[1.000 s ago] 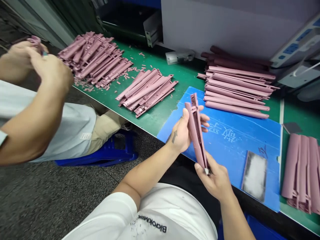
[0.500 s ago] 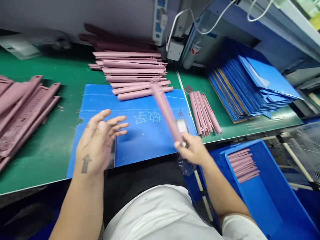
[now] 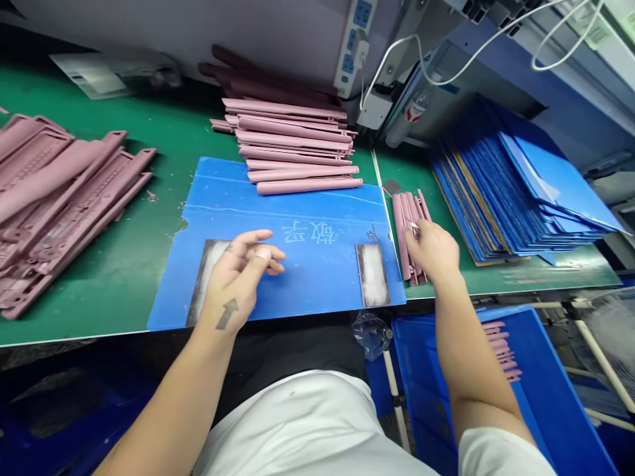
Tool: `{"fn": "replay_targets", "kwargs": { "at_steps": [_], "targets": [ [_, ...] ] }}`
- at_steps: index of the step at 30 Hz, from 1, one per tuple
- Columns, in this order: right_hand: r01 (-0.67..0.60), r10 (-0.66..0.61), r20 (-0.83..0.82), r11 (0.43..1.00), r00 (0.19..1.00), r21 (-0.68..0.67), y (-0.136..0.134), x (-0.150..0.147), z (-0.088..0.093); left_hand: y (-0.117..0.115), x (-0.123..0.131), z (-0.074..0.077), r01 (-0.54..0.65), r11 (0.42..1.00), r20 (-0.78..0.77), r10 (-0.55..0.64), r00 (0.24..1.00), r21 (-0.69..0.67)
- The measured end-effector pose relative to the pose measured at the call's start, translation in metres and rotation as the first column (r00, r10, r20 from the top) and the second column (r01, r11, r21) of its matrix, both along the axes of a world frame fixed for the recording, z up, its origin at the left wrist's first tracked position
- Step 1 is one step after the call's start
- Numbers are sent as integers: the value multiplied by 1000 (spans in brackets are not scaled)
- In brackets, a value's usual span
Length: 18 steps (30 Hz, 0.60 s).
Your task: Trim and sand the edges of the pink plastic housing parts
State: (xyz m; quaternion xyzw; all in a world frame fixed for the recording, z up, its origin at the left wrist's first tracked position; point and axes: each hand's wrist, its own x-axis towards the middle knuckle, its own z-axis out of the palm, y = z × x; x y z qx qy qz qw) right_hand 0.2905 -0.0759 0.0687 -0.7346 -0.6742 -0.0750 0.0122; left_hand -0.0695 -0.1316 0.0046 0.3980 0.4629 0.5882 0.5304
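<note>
My left hand [image 3: 241, 277] hovers over the blue sheet [image 3: 307, 277], its fingers loosely curled with nothing in them. Out to the right, my right hand [image 3: 434, 251] rests on a small group of pink plastic strips [image 3: 401, 238]. Its fingers are closed, and a small tool with a pale metallic tip [image 3: 414, 227] pokes out between them. Whether they also grip a strip is hidden. A stack of long pink strips [image 3: 297, 142] lies across the far edge of the sheet. Two whitish patches edged in black, a left one [image 3: 211, 254] and a right one [image 3: 373, 274], mark the sheet.
Larger pink mouldings [image 3: 64, 192] are heaped on the green table [image 3: 163, 198] at left. Piled blue sheets [image 3: 496, 192] stand at right, near a plastic bottle [image 3: 409, 119]. Below the table edge, a blue bin [image 3: 550, 383] contains several pink strips. A power strip [image 3: 353, 46] hangs behind.
My right hand has carried a pink strip from over the blue sheet rightward to the small group of strips. My left hand stays over the sheet, its fingers more curled.
</note>
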Motion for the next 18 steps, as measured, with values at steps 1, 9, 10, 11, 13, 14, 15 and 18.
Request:
{"fn": "replay_targets", "kwargs": {
  "at_steps": [1, 9, 10, 11, 13, 14, 15, 18],
  "targets": [
    [-79, 78, -13, 996, 997, -33, 16, -21, -2, -2, 3, 1, 7, 1000, -11, -7, 1000, 1],
    [-423, 425, -36, 883, 904, -204, 140, -152, -21, -35, 0, 4, -50, 998, -109, 45, 993, -41],
    [-433, 435, -42, 875, 899, -216, 144, -156, -23, -36, -10, 3, -57, 998, -155, 51, 987, -37],
    [-438, 439, -49, 871, 897, -224, 146, -156, -26, -34, -21, 2, -55, 998, -220, 48, 974, -25],
    [-422, 419, -63, 879, 906, -224, 144, -151, -31, -22, -44, 6, -12, 1000, -415, 22, 909, 27],
    [-404, 398, -73, 888, 914, -220, 141, -146, -33, -10, -54, 12, 29, 997, -533, 12, 846, 69],
    [-385, 375, -86, 897, 923, -216, 139, -142, -36, 7, -61, 20, 80, 990, -650, 15, 760, 117],
    [-350, 326, -143, 912, 935, -212, 131, -135, -44, 79, -60, 50, 268, 930, -887, 111, 449, 252]
  ]
}}
